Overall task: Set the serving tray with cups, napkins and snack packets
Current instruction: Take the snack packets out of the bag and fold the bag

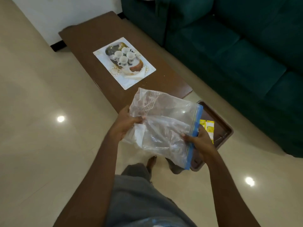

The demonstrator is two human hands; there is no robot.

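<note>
1. Standing over a long brown tabletop (pixel 91 36), a person holds a clear plastic zip bag (pixel 164 126) with a blue seal strip in front of their body, above the pale tiled floor (pixel 32 112).
2. A brown serving tray (pixel 221 122) sits low beside the near end of the tabletop, close to a green sofa (pixel 237 46); the bag hides part of it.
3. One yellow snack packet (pixel 207 126) lies in the tray. No cups or napkins show there.
4. Farther along the tabletop lies a printed sheet (pixel 124 63) picturing four white cups on a tray; it looks like a reference photo, not real crockery.
5. Judged from this, the task is at an early stage: cups, napkins and probably more packets are left to place.
6. The left hand (pixel 126 123) reaches forward, its grip pinching the bag's crumpled side between thumb and fingers.
7. The right hand (pixel 199 140) is held lower, its grip pinched on the blue seal edge. Whether the bag still holds anything is unclear.
</note>
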